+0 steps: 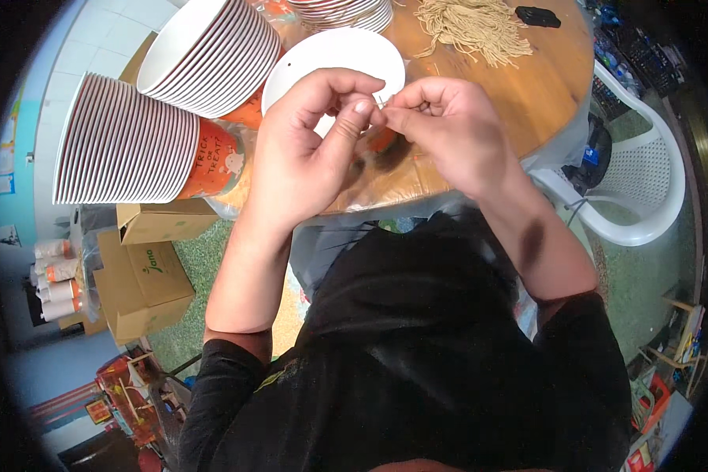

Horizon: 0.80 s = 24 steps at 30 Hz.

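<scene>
My left hand (pixel 311 145) and my right hand (pixel 456 130) meet over the near side of a round wooden table, thumbs and forefingers pinched together. A tiny thin light piece (pixel 382 102) shows between the fingertips; its kind is too small to make out. Just beyond, partly behind my left hand, a white paper bucket (pixel 346 55) lies with its open mouth toward me and a small dark hole near its rim. Farther back lies a loose bundle of tan cords (pixel 476 31), with a small black object (pixel 538 16) beside it.
Nested stacks of orange-and-white buckets (pixel 126 145) lean at the left, with another stack (pixel 212 59) behind. More buckets (pixel 346 14) stand at the far edge. Open cardboard boxes (pixel 145 283) sit below on the left. A white plastic chair (pixel 637 169) is close by on the right.
</scene>
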Motion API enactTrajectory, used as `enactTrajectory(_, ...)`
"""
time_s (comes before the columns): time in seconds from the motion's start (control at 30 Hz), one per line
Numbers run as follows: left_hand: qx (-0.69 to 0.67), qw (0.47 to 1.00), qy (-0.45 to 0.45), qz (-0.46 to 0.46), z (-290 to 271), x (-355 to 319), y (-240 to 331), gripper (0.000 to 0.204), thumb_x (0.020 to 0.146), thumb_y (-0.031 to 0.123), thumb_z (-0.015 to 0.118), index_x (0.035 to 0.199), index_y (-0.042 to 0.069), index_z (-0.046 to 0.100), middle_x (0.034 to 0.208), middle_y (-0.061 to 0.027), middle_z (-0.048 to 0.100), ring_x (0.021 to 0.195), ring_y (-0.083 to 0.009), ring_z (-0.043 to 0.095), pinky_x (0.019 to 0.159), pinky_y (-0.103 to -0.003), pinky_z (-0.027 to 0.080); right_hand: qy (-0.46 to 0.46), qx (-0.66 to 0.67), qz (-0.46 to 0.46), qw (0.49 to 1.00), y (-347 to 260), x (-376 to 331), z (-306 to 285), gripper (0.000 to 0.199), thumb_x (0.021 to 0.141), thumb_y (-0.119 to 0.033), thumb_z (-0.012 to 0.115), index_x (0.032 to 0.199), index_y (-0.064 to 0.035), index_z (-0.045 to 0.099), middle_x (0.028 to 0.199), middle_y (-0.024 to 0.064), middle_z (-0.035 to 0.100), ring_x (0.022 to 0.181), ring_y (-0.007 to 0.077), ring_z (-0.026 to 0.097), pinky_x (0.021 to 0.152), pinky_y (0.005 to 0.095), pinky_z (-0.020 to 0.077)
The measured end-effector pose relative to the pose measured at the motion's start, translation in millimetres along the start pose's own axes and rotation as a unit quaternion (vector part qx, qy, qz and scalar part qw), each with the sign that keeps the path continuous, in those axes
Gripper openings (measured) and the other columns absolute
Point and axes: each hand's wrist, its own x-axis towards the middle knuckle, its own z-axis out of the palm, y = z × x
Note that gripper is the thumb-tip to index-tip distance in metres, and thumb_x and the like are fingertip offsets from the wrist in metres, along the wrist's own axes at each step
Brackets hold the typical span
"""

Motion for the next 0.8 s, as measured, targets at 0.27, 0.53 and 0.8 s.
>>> enactTrajectory(0.27,-0.05,0.979,-0.08,-0.18,-8.9,10.5,13.0,0.026,0.114,0.002,0.062,0.138,-0.005,0.064,0.103,-0.0039,0.073,0.097,-0.0104,0.072,0.086,-0.026,0.065,-0.012,-0.002,-0.002,1.0,-6.7,1.6,0.1,0.018,0.101,-0.012,0.079,0.108,0.0041,0.081,0.091,0.0089,0.082,0.08,0.0112,0.075,0.074,0.0285,0.06)
enactTrajectory(0.53,-0.065,0.966,-0.115,-0.222,-19.4,23.8,3.0,0.015,0.111,0.005,0.067,0.122,-0.004,0.072,0.103,-0.0024,0.077,0.09,-0.0072,0.072,0.081,-0.023,0.06,0.019,-0.132,-0.077,0.988,-6.6,1.9,-1.8,0.02,0.098,-0.014,0.083,0.108,0.0027,0.082,0.096,0.0061,0.079,0.086,0.0116,0.074,0.075,0.0283,0.0591)
enactTrajectory(0.8,-0.09,0.973,-0.094,-0.193,-14.2,19.8,-0.5,0.009,0.11,0.004,0.067,0.114,-0.002,0.072,0.103,0.0,0.076,0.091,-0.0039,0.068,0.079,-0.021,0.056,0.095,-0.11,-0.074,0.987,-6.1,-6.8,4.6,0.026,0.095,-0.007,0.087,0.118,0.0006,0.078,0.097,0.0039,0.078,0.087,0.0092,0.073,0.077,0.0264,0.059)
